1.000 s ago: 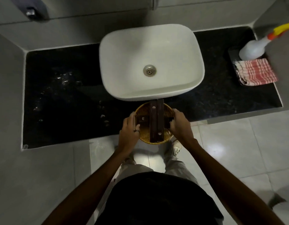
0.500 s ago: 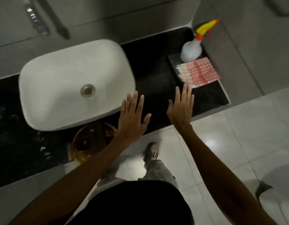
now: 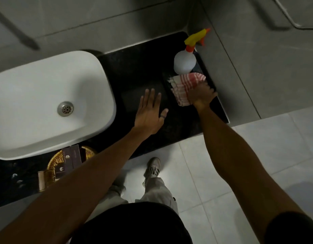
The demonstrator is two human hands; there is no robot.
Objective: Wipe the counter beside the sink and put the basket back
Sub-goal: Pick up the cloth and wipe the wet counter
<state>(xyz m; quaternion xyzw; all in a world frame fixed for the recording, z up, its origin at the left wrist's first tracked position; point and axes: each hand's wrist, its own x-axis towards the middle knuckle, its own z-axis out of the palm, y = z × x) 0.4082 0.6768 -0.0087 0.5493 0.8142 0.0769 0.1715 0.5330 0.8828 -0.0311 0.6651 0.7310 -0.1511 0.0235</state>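
A round wicker basket (image 3: 54, 162) holding dark brown boxes sits on the black counter (image 3: 138, 71) in front of the white sink (image 3: 46, 101), partly hidden by my left forearm. To the right of the sink, my left hand (image 3: 150, 111) hovers flat and open over the counter, fingers spread. Further right, my right hand (image 3: 202, 95) is closed on a red-and-white striped cloth (image 3: 184, 86), which is bunched up on a dark tray (image 3: 220, 106).
A white spray bottle (image 3: 184, 62) with a yellow and orange trigger stands at the back of the tray, touching the cloth. Grey walls enclose the counter behind and on the right. Light floor tiles (image 3: 257, 155) and my shoe (image 3: 153, 168) are below.
Both hands let go of the basket and moved right. The right hand reached the tray and closed on the cloth, which bunched up. The camera view swung to the right.
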